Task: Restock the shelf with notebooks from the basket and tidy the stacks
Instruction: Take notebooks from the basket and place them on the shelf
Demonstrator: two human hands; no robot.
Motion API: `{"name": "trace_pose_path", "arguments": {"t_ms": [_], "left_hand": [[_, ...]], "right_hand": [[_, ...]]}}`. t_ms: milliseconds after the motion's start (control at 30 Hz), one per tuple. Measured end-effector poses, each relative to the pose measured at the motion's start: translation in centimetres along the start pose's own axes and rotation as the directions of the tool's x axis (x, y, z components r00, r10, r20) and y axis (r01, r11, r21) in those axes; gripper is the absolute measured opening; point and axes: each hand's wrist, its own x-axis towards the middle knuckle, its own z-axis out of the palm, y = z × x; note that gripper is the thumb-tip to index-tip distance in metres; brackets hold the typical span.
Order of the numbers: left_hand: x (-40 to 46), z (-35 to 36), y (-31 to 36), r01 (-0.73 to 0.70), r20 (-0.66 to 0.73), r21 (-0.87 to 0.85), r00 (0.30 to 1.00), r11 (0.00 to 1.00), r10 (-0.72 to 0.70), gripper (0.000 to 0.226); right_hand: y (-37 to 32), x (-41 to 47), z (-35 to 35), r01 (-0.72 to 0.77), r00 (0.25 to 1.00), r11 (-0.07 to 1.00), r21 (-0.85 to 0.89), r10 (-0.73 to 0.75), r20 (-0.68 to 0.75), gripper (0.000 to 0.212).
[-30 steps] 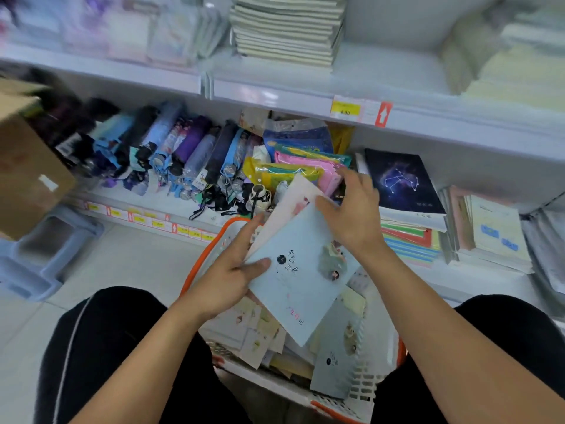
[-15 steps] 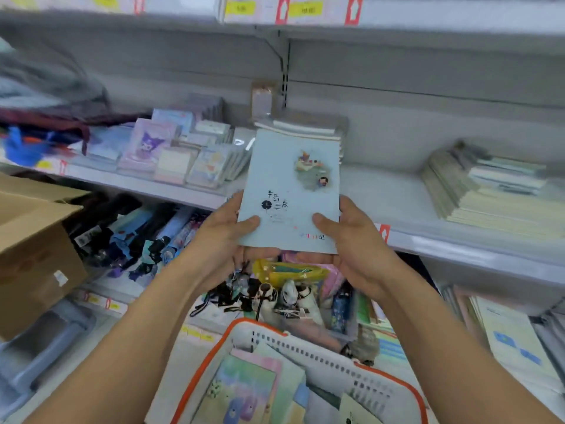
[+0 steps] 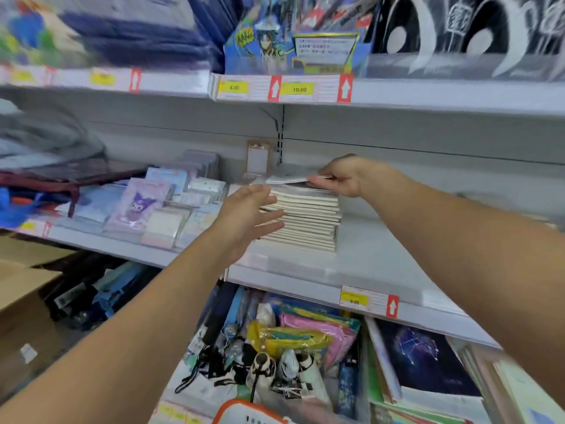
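Right hand: the right hand [image 3: 344,178] pinches the near edge of a pale notebook [image 3: 286,178], fingers curled on it, at the top of the stack.
Left hand: the left hand [image 3: 249,214] is flat, fingers straight and together, against the left face of the stack; it holds nothing.
Notebook: lies slightly raised over the notebook stack [image 3: 305,220], its far end tilted up, not yet seated flush.
Stack: stands mid-way along the middle shelf [image 3: 367,258], toward the back; lower spines look uneven on the left side.
Basket: only the orange rim of the basket [image 3: 244,416] shows at the near bottom edge; contents out of view.
Neighbours: packaged stationery [image 3: 143,206] sits just left of the stack.
Step judged: placing one notebook while squaring the pile.
Risk 1: letting go before the notebook lies flat could leave it overhanging, and it may slide off.
Risk 2: a firm push from the left could shear the upper notebooks rightward.
Risk 3: the left forearm passes close to the packaged stationery and could knock it.
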Motion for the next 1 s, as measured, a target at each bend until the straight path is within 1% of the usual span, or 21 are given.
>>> {"name": "trace_pose_path", "arguments": {"t_ms": [100, 200, 233, 267, 300, 367, 400, 433, 467, 500, 533, 567, 600, 633, 667, 700, 733, 800, 900, 933, 1000], "left_hand": [[-0.1, -0.4, -1.0, 0.006, -0.015, 0.056, 1.0, 0.998, -0.005, 0.017], [-1.1, -0.6, -1.9, -0.005, -0.037, 0.123, 0.999, 0.992, 0.01, 0.017], [-1.6, -0.7, -2.3, -0.024, -0.048, 0.159, 0.998, 0.987, 0.032, 0.016], [-2.2, -0.8, -2.8, -0.051, -0.056, 0.196, 0.996, 0.979, 0.064, 0.014], [-3.1, -0.9, -3.7, -0.08, -0.059, 0.228, 0.994, 0.97, 0.096, 0.011], [-5.5, -1.4, -7.2, -0.115, -0.053, 0.304, 0.989, 0.946, 0.137, 0.009], [-6.8, -1.7, -9.7, -0.109, -0.045, 0.353, 0.99, 0.929, 0.134, 0.01], [-8.5, -2.2, -12.7, -0.071, -0.038, 0.395, 0.995, 0.916, 0.093, 0.012], [-10.3, -2.6, -16.2, -0.003, -0.038, 0.43, 0.999, 0.903, 0.021, 0.013], [-12.4, -3.2, -19.8, 0.092, -0.045, 0.46, 0.996, 0.883, -0.081, 0.013], [-14.8, -3.6, -23.4, 0.196, -0.057, 0.486, 0.98, 0.852, -0.193, 0.012], [-17.2, -4.2, -26.7, 0.29, -0.065, 0.509, 0.952, 0.81, -0.299, 0.013], [-19.5, -4.7, -29.6, 0.368, -0.066, 0.529, 0.916, 0.765, -0.395, 0.014], [-21.7, -5.3, -32.0, 0.432, -0.063, 0.544, 0.876, 0.719, -0.478, 0.015], [-23.4, -5.8, -33.9, 0.479, -0.063, 0.561, 0.838, 0.675, -0.542, 0.015], [-24.8, -6.2, -35.2, 0.502, -0.063, 0.584, 0.812, 0.639, -0.581, 0.014], [-25.5, -6.4, -36.2, 0.498, -0.059, 0.622, 0.8, 0.604, -0.598, 0.012], [-26.4, -6.2, -36.9, 0.425, -0.03, 0.725, 0.807, 0.543, -0.59, 0.009], [-26.5, -5.4, -36.6, 0.363, 0.024, 0.767, 0.808, 0.53, -0.589, 0.007], [-26.5, -5.4, -36.7, 0.367, 0.026, 0.767, 0.802, 0.526, -0.597, 0.01], [-26.7, -5.6, -36.8, 0.365, 0.022, 0.788, 0.788, 0.496, -0.615, 0.022]], "right_hand": [[0.5, 1.7, 0.2, 0.003, 0.997, 0.975, -0.223, -0.02, -0.071, 0.008], [1.9, 1.8, -0.3, 0.075, 0.965, 0.886, -0.458, -0.18, -0.19, 0.012], [2.6, 1.3, -0.7, 0.138, 0.93, 0.845, -0.516, -0.29, -0.226, 0.007], [3.6, 0.3, -1.2, 0.236, 0.866, 0.806, -0.543, -0.428, -0.259, 0.01], [5.2, -1.4, -1.9, 0.358, 0.775, 0.764, -0.537, -0.564, -0.285, 0.015], [10.6, -6.9, -3.3, 0.565, 0.599, 0.671, -0.481, -0.734, -0.321, 0.012], [14.3, -9.7, -4.1, 0.604, 0.567, 0.649, -0.464, -0.758, -0.322, 0.017], [18.8, -12.3, -5.0, 0.594, 0.59, 0.65, -0.474, -0.753, -0.293, 0.024], [23.8, -14.7, -6.0, 0.529, 0.673, 0.67, -0.52, -0.705, -0.224, 0.028], [29.3, -16.4, -7.4, 0.411, 0.792, 0.672, -0.616, -0.598, -0.124, 0.029], [34.9, -18.1, -9.1, 0.272, 0.914, 0.626, -0.731, -0.406, -0.008, 0.028], [40.0, -19.7, -11.0, 0.136, 0.988, 0.528, -0.838, -0.133, 0.077, 0.024], [44.1, -21.4, -12.6, 0.027, 0.983, 0.397, -0.917, 0.157, 0.097, 0.024], [47.4, -23.1, -13.9, -0.017, 0.909, 0.263, -0.965, 0.406, 0.095, 0.035], [49.8, -24.7, -14.6, 0.013, 0.806, 0.164, -0.986, 0.582, 0.107, 0.05], [51.4, -25.9, -15.0, 0.069, 0.723, 0.118, -0.991, 0.678, 0.132, 0.059], [52.2, -26.6, -15.0, 0.115, 0.691, 0.092, -0.989, 0.707, 0.146, 0.059], [52.4, -27.5, -14.6, 0.17, 0.711, 0.045, -0.984, 0.686, 0.154, 0.041], [52.3, -27.6, -15.3, 0.163, 0.76, -0.046, -0.986, 0.643, 0.096, 0.01], [52.1, -27.6, -15.5, 0.128, 0.77, -0.05, -0.99, 0.635, 0.067, 0.016], [51.1, -27.0, -15.1, 0.083, 0.791, -0.004, -0.997, 0.608, 0.063, 0.039]]}}
